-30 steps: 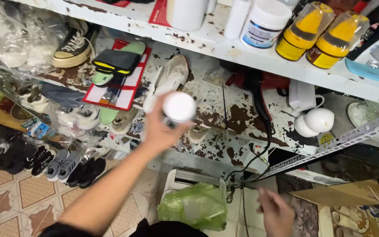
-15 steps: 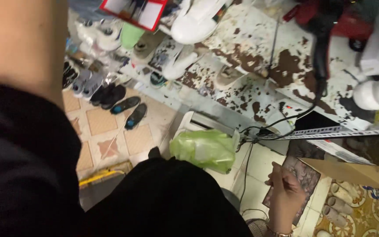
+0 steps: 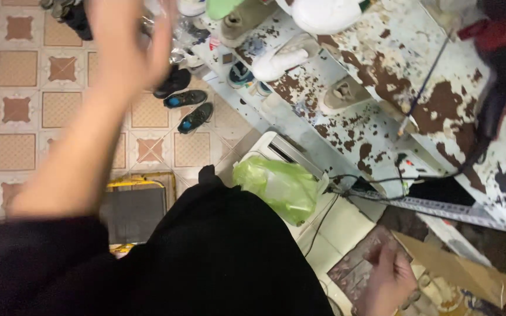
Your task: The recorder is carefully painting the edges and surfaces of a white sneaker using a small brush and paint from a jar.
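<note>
At the bottom of the frame a black garment point(image 3: 229, 263) fills the nearest ground, worn by the person. To its right, at the lower edge, the right hand point(image 3: 389, 280) is seen loosely curled beside a flap of brown cardboard point(image 3: 458, 269); whether anything is gripped in it cannot be told. Just above the garment, in the middle of the frame, a green plastic bag point(image 3: 279, 186) is seen resting against a white slotted box point(image 3: 276, 149), on the floor. The bag is judged light, soft and crinkly, likely to sag and slip if pinched at its body, and best gathered at its bunched top. In the upper left, the left hand point(image 3: 130, 44) is raised and blurred, its fingers spread wide with nothing visibly held. Farther off, dark shoes point(image 3: 185, 108) lie on the patterned floor tiles point(image 3: 19, 105), and a white, rust-flecked shelf point(image 3: 382, 99) carrying pale shoes point(image 3: 282, 58) and a black cable point(image 3: 376, 178) runs across the upper right.
</note>
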